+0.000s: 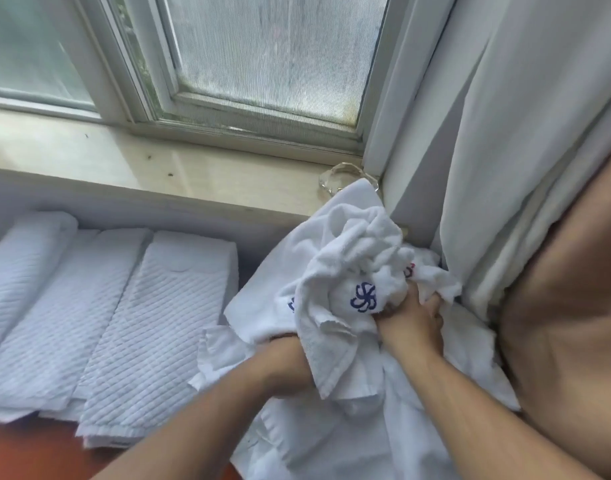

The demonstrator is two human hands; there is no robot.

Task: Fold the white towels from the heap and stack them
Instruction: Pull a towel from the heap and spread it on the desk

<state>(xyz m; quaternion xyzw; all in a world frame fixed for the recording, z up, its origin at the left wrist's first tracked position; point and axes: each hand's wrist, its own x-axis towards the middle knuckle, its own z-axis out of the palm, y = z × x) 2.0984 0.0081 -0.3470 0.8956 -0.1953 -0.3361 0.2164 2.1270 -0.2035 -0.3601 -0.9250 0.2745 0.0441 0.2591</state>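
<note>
Where fingers [432, 304] curl — towel [349, 258] bunched inside.

Left hand [286, 358]: fingers buried under crumpled towel [349, 258], grip unreadable. Right hand [413, 322] grips same towel, fingertips sunk in the cloth. Partial blue logo [292, 304] at 9 o'clock of right hand, half covered by a fold. Red mark [410, 270] at 12 o'clock of right hand, mostly hidden, unreadable. Glass object [333, 178] at 12 o'clock of towel, its 4 o'clock side covered, type unclear. Brown blurred mass [567, 306] at frame's 3 o'clock, cut by edge, unidentifiable. Leftmost folded stack [23, 271] cut at 9 o'clock edge. Heap [331, 445] cut at 6 o'clock.
</note>
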